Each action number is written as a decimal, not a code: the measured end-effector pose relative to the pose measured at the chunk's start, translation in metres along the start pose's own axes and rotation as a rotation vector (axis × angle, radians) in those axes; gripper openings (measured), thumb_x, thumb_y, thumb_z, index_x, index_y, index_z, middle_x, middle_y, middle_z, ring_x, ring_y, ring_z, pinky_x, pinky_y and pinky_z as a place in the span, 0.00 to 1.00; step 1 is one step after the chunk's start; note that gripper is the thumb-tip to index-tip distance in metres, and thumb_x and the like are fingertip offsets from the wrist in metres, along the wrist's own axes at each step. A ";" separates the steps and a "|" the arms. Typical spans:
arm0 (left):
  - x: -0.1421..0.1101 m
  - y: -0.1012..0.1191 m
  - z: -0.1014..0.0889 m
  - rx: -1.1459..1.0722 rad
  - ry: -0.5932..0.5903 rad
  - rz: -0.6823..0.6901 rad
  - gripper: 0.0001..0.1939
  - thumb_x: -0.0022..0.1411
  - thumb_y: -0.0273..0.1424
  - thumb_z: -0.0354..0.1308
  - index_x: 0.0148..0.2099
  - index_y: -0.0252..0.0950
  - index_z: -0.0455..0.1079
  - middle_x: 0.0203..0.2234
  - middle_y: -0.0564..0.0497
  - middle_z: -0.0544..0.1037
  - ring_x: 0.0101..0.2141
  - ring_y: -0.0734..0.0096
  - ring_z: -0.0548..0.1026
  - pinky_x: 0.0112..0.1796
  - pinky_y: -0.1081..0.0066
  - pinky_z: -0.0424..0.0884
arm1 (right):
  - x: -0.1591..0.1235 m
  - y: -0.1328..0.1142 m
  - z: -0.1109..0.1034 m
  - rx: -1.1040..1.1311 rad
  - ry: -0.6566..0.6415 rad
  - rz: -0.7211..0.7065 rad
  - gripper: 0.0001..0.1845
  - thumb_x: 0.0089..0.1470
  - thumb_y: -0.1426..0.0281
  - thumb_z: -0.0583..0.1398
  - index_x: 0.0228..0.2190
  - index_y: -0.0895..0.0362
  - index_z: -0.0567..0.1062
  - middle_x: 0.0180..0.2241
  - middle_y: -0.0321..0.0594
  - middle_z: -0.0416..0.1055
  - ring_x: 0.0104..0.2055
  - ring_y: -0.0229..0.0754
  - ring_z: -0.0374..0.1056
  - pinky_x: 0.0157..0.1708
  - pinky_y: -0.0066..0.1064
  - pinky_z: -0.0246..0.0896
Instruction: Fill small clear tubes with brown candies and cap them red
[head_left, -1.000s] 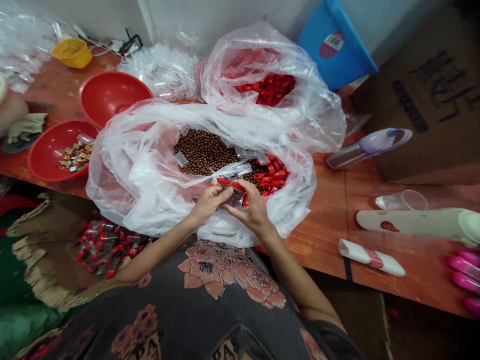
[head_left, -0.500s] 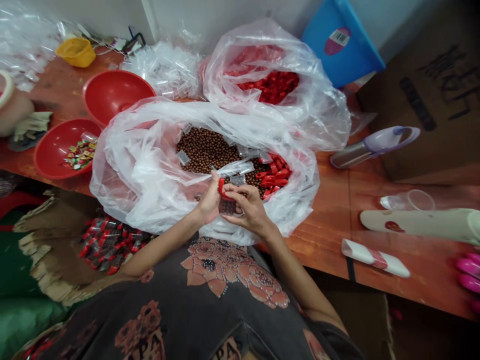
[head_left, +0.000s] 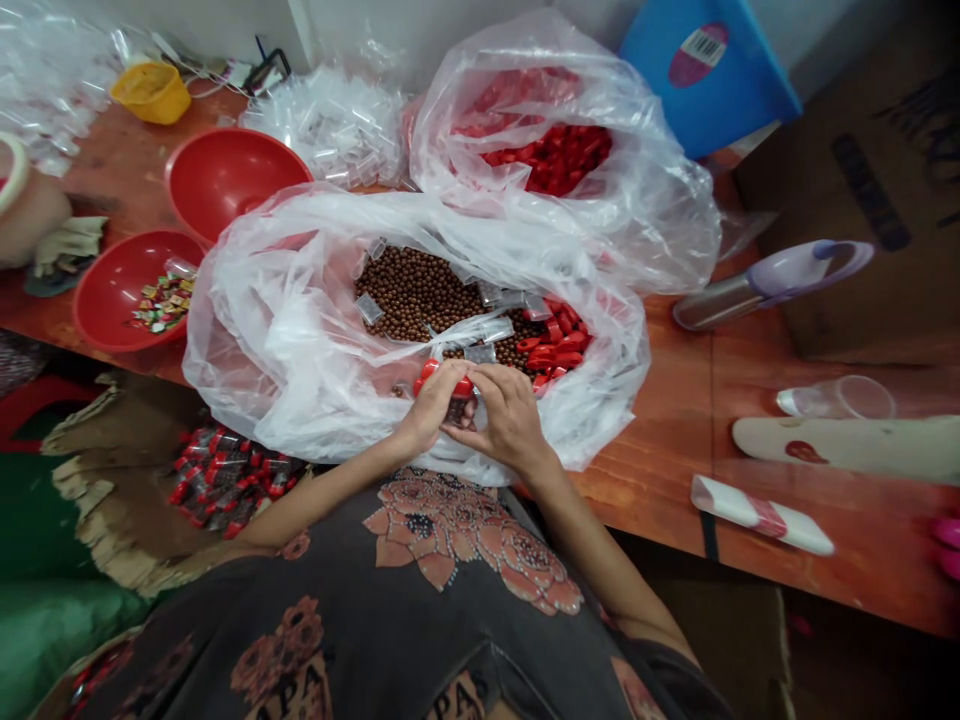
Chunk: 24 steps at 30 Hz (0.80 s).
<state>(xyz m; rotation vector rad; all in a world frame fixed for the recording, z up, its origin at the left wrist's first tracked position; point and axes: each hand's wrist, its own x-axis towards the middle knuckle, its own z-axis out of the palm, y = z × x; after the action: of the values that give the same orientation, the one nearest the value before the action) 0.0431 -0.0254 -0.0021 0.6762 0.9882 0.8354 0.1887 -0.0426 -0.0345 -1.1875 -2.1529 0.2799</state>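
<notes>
My left hand (head_left: 430,409) and my right hand (head_left: 508,416) are together over the front of a plastic-lined heap. Between them is a small clear container (head_left: 458,409) with dark balls inside and red plastic at its top. The fingers of both hands are closed on it, with my thumbs and fingertips near the red part. Just beyond lie many round brown balls (head_left: 420,294), red plastic caps (head_left: 556,345) and several small clear empty containers (head_left: 368,308), all within an opened white plastic bag (head_left: 255,320).
Another bag (head_left: 660,200) holds red caps behind. Two red bowls (head_left: 225,175) stand left, one with small colourful pieces (head_left: 165,303). Filled red-topped containers (head_left: 229,475) lie in a carton below left. A flask (head_left: 720,300), blue bin (head_left: 697,90) and white tube (head_left: 761,514) are right.
My fingers have shifted over the container's red top, and my right hand has closed further around it. The left hand's raised thumb has come down. The view has moved slightly.
</notes>
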 end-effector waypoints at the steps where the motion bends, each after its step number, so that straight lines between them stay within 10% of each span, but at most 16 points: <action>1: -0.002 -0.002 0.000 0.011 0.013 0.016 0.17 0.63 0.42 0.50 0.50 0.39 0.66 0.16 0.58 0.66 0.15 0.76 0.64 0.18 0.75 0.61 | -0.002 0.000 0.001 -0.004 -0.017 -0.013 0.39 0.50 0.51 0.64 0.59 0.49 0.60 0.55 0.48 0.67 0.57 0.58 0.63 0.58 0.53 0.55; 13: -0.017 -0.001 -0.010 0.093 -0.017 0.044 0.18 0.63 0.42 0.53 0.51 0.40 0.62 0.25 0.55 0.71 0.18 0.77 0.67 0.20 0.74 0.66 | -0.024 0.001 0.008 0.022 0.034 -0.064 0.42 0.51 0.50 0.64 0.61 0.53 0.58 0.53 0.52 0.69 0.56 0.56 0.66 0.56 0.53 0.60; 18: 0.000 0.043 -0.059 0.736 0.078 0.298 0.19 0.57 0.39 0.62 0.50 0.40 0.72 0.36 0.49 0.73 0.31 0.71 0.71 0.34 0.69 0.69 | -0.016 0.012 -0.001 0.172 -0.002 0.222 0.21 0.63 0.64 0.56 0.56 0.50 0.64 0.50 0.47 0.71 0.51 0.50 0.69 0.50 0.47 0.68; 24: 0.025 0.040 -0.086 1.223 -0.154 0.243 0.40 0.43 0.39 0.72 0.60 0.43 0.69 0.42 0.45 0.70 0.44 0.55 0.69 0.47 0.61 0.66 | -0.014 0.025 0.009 0.103 -0.106 0.357 0.16 0.60 0.66 0.58 0.50 0.54 0.71 0.44 0.48 0.75 0.46 0.52 0.72 0.45 0.50 0.69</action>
<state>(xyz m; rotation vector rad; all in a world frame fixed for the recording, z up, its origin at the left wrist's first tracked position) -0.0390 0.0259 -0.0154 1.8963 1.2424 0.2832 0.2050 -0.0386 -0.0587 -1.5217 -1.9765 0.6131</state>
